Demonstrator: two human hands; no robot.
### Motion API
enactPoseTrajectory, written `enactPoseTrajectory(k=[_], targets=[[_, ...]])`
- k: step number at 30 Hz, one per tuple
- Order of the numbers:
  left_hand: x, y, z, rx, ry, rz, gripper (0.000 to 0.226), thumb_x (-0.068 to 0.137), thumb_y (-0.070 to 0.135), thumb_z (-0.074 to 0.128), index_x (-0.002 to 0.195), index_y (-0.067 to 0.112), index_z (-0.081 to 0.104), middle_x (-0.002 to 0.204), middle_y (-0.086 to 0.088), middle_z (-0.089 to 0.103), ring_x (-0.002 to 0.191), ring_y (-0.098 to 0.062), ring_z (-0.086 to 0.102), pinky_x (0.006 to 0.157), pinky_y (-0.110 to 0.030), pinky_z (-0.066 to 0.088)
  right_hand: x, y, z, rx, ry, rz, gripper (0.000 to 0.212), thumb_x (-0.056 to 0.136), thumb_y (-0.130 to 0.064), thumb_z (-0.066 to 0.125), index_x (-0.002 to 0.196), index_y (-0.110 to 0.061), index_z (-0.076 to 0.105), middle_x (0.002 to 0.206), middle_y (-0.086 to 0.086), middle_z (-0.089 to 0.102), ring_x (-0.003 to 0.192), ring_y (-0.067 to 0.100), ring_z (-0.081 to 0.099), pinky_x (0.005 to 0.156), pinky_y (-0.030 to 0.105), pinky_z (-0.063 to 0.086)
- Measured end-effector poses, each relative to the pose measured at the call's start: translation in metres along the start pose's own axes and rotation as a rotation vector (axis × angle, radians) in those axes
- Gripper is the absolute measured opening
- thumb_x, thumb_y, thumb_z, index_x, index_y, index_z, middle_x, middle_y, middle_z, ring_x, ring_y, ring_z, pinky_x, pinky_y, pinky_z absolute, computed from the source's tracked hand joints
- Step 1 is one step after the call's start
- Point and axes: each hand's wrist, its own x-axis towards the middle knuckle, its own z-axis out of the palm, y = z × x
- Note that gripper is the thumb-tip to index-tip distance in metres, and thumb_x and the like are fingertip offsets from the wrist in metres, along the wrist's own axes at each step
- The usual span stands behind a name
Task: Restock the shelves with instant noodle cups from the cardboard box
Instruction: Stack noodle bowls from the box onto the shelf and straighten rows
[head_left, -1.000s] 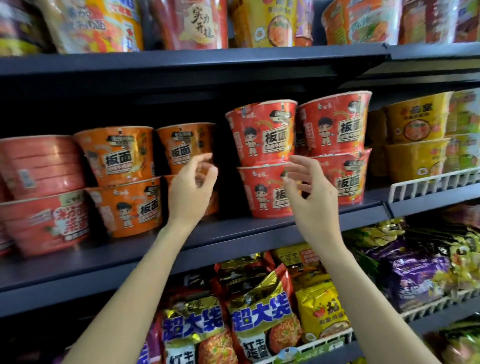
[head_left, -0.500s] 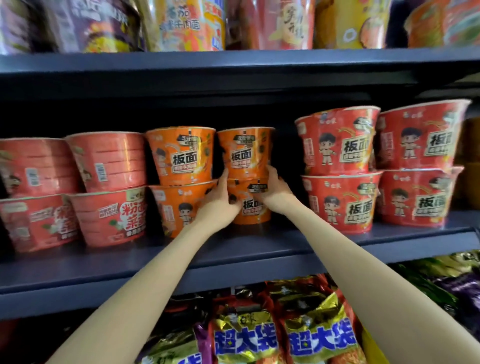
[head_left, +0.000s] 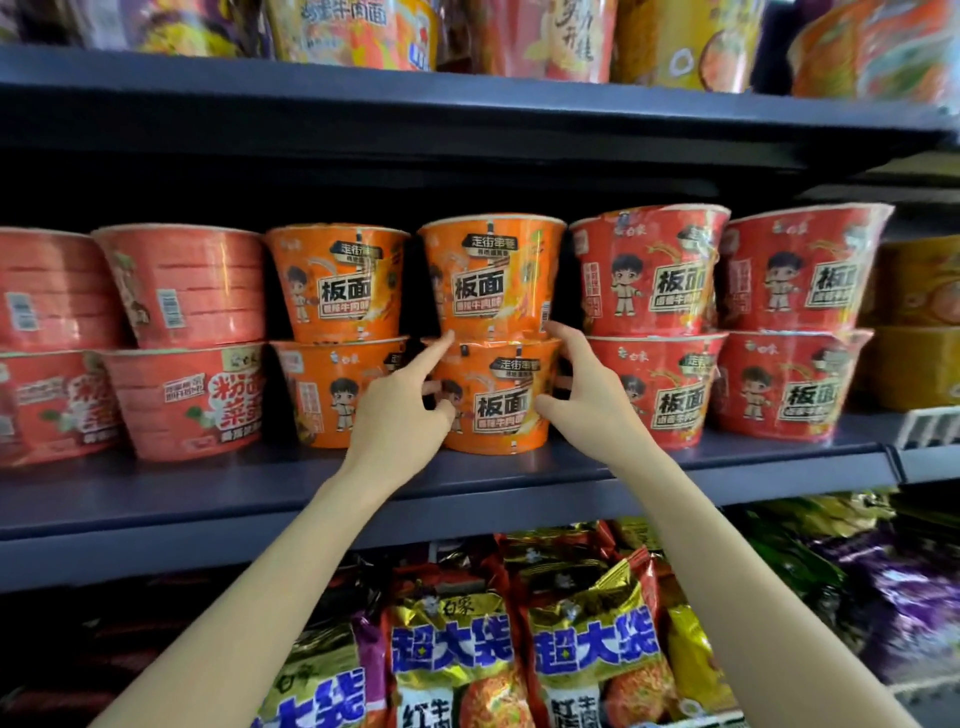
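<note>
Partly hidden: lower orange cup (head_left: 498, 400) behind left hand (head_left: 400, 415), right hand (head_left: 587, 395)

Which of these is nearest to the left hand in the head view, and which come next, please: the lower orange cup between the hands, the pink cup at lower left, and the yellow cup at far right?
1. Lower orange cup: touching the left hand, on its right.
2. Pink cup: on the left.
3. Yellow cup: far right end.
</note>
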Motion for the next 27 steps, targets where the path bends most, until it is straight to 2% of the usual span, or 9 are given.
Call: enactPoseTrajectory(k=[2, 5, 7, 9, 13, 17, 22, 24, 27], targets=[[-0.002, 0.006, 0.000, 0.085, 0.012, 0.022, 0.064, 0.091, 0.019, 0.058, 0.145, 0.035, 0.029, 0.136, 0.000, 0.053, 0.105, -0.013, 0.060, 0.080, -0.013, 0.038, -0.002, 0.001, -0.006, 0.012, -0.017, -0.010, 0.068, 0.090, -0.005, 0.057, 0.147, -0.022, 0.024, 0.116, -0.012, 0.042, 0.096, 0.007, 0.051, 0.075, 0.016, 0.045], [0.002, 0.008, -0.004, 0.141, 0.079, -0.049, 0.057, 0.091, 0.036, 0.055, 0.143, 0.031, 0.032, 0.135, 0.000, 0.050, 0.117, -0.016, 0.052, 0.095, -0.031, 0.041, -0.005, 0.003, -0.013, -0.007, 0.005, 0.003, 0.065, 0.091, -0.006, 0.057, 0.146, -0.020, 0.025, 0.124, -0.010, 0.046, 0.102, 0.008, 0.055, 0.075, 0.009, 0.046], [0.011, 0.007, -0.008, 0.077, 0.170, -0.086, 0.053, 0.092, 0.041, 0.051, 0.141, 0.027, 0.035, 0.135, -0.003, 0.048, 0.119, -0.016, 0.049, 0.100, -0.038, 0.041, -0.004, 0.002, -0.016, -0.094, 0.140, -0.068, 0.059, 0.091, -0.007, 0.054, 0.144, -0.017, 0.031, 0.136, -0.001, 0.048, 0.120, 0.016, 0.050, 0.096, 0.027, 0.046], [0.028, 0.011, -0.009, -0.095, 0.173, -0.099, 0.051, 0.094, 0.039, 0.049, 0.142, 0.025, 0.035, 0.139, -0.004, 0.046, 0.125, -0.015, 0.045, 0.101, -0.033, 0.036, 0.002, -0.005, -0.017, -0.133, 0.230, -0.141, 0.054, 0.092, -0.009, 0.051, 0.143, -0.015, 0.034, 0.140, 0.002, 0.047, 0.126, 0.016, 0.046, 0.104, 0.036, 0.042], [0.060, 0.024, -0.003, -0.381, -0.009, -0.192, 0.056, 0.098, 0.039, 0.043, 0.149, 0.029, 0.022, 0.146, 0.000, 0.040, 0.132, -0.019, 0.040, 0.095, -0.026, 0.032, 0.024, -0.022, -0.010, -0.133, 0.094, -0.067, 0.059, 0.094, -0.019, 0.047, 0.147, -0.016, 0.023, 0.142, 0.009, 0.042, 0.125, 0.023, 0.045, 0.103, 0.037, 0.040], [0.060, 0.023, -0.001, -0.427, 0.053, -0.165, 0.055, 0.097, 0.032, 0.046, 0.148, 0.028, 0.026, 0.140, 0.001, 0.047, 0.123, -0.014, 0.047, 0.091, -0.026, 0.038, 0.033, -0.027, -0.006, -0.136, 0.066, 0.001, 0.064, 0.093, -0.029, 0.045, 0.149, -0.017, 0.017, 0.129, 0.011, 0.053, 0.113, 0.029, 0.054, 0.096, 0.049, 0.045], [0.042, 0.012, -0.004, -0.243, 0.152, 0.041, 0.059, 0.092, 0.026, 0.057, 0.145, 0.027, 0.031, 0.141, 0.002, 0.046, 0.121, -0.006, 0.044, 0.100, -0.035, 0.044, 0.038, -0.028, -0.016, -0.051, -0.005, 0.051, 0.064, 0.098, -0.025, 0.041, 0.151, -0.020, 0.007, 0.114, -0.001, 0.055, 0.090, 0.013, 0.057, 0.083, 0.029, 0.046], [0.039, 0.012, -0.004, -0.207, 0.149, 0.057, 0.062, 0.091, 0.024, 0.059, 0.145, 0.028, 0.030, 0.143, 0.002, 0.042, 0.119, -0.002, 0.040, 0.098, -0.030, 0.041, 0.036, -0.031, -0.018, -0.043, -0.045, 0.058, 0.063, 0.099, -0.022, 0.038, 0.152, -0.019, 0.003, 0.113, 0.000, 0.052, 0.087, 0.010, 0.055, 0.080, 0.025, 0.042], [0.039, 0.012, -0.003, -0.213, 0.151, 0.041, 0.063, 0.090, 0.022, 0.060, 0.145, 0.028, 0.029, 0.144, 0.002, 0.041, 0.124, -0.007, 0.040, 0.097, -0.028, 0.038, 0.034, -0.030, -0.017, -0.092, 0.007, 0.030, 0.058, 0.099, -0.019, 0.038, 0.151, -0.013, 0.012, 0.138, 0.009, 0.043, 0.118, 0.022, 0.049, 0.092, 0.025, 0.036]])
